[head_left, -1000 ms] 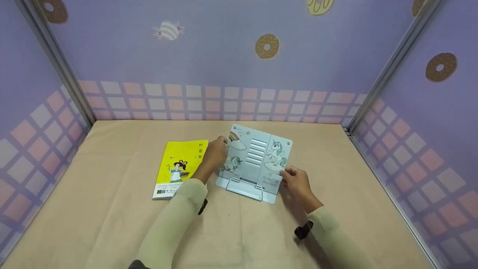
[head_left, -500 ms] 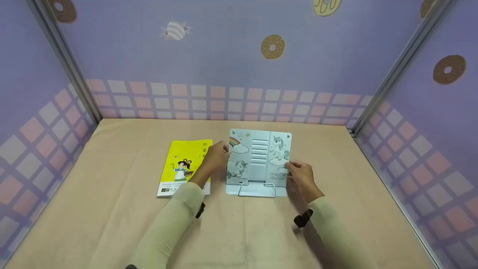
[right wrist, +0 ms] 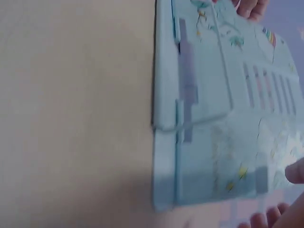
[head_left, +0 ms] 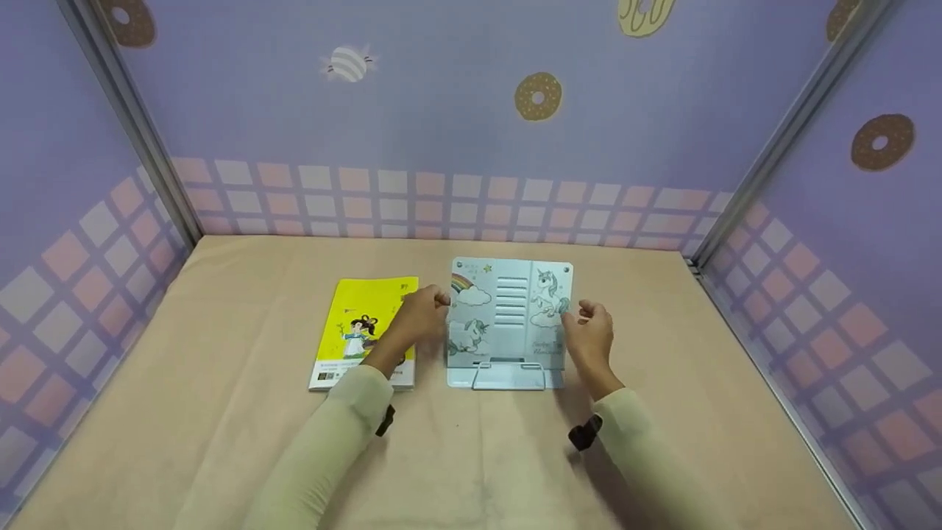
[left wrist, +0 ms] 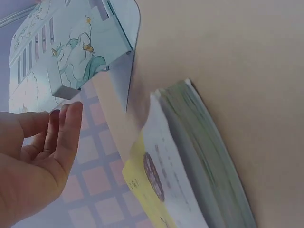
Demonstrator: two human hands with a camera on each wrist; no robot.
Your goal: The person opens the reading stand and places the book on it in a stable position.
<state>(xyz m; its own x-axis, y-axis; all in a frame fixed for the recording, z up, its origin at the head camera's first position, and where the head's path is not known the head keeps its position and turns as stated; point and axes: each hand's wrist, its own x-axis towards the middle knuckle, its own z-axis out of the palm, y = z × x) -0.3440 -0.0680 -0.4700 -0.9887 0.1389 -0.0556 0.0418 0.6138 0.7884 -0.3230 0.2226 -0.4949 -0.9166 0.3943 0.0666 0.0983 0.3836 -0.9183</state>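
A pale blue metal book stand (head_left: 509, 309) with unicorn, cloud and rainbow prints stands upright on the table, its wire page holder (head_left: 508, 376) at the bottom front. By its left edge is my left hand (head_left: 425, 313); in the left wrist view the fingers (left wrist: 69, 133) are loosely bent close to the panel's edge, and I cannot tell whether they touch. My right hand (head_left: 590, 337) is beside the right edge, thumb (right wrist: 297, 172) near the front face and fingers spread apart from it. A yellow book (head_left: 342, 309) with a drawn girl lies left of the stand, partly behind my left forearm.
A beige cloth covers the table (head_left: 471, 456). Purple walls (head_left: 441, 96) with a pink and white check band close in the back and both sides. Metal posts (head_left: 132, 110) stand at the corners.
The book stand has turned from slanted to facing me squarely and stands straight. Both hands have loosened their hold at its side edges, and the right fingers have come away.
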